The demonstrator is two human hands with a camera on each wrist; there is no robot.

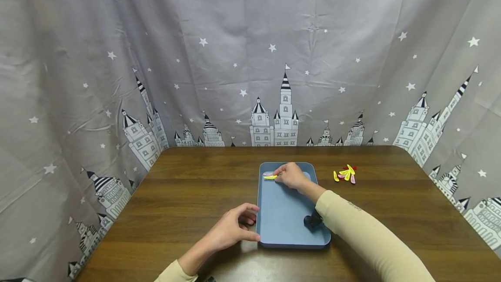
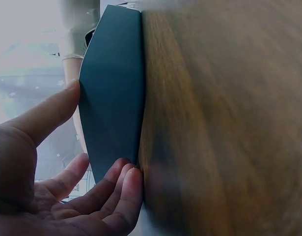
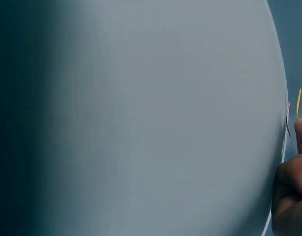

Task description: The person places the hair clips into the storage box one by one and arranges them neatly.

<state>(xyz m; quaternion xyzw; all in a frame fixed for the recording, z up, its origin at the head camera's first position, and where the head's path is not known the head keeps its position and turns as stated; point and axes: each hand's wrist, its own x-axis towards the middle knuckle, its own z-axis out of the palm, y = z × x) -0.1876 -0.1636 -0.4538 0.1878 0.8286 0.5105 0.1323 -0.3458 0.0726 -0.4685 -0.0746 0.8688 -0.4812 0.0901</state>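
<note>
The right hand (image 1: 291,176) pinches a yellow hair clip (image 1: 268,177) between its fingertips, in the far left part of the blue tray (image 1: 283,214). The left hand (image 1: 232,227) has its fingers loosely bent, grips nothing, and touches the near left side of this tray. Only the left wrist view shows well how its thumb meets the rim, while other fingertips are low at the outer wall, near the table (image 1: 195,186). The head view alone shows the small pile of clips (image 1: 347,175), yellow, pink and red, to the right of the right hand. There, the yellow clip has its long axis from left to right, and its free end points left, away from the right hand; a pink clip (image 1: 267,173) lies just beyond it, almost parallel
</note>
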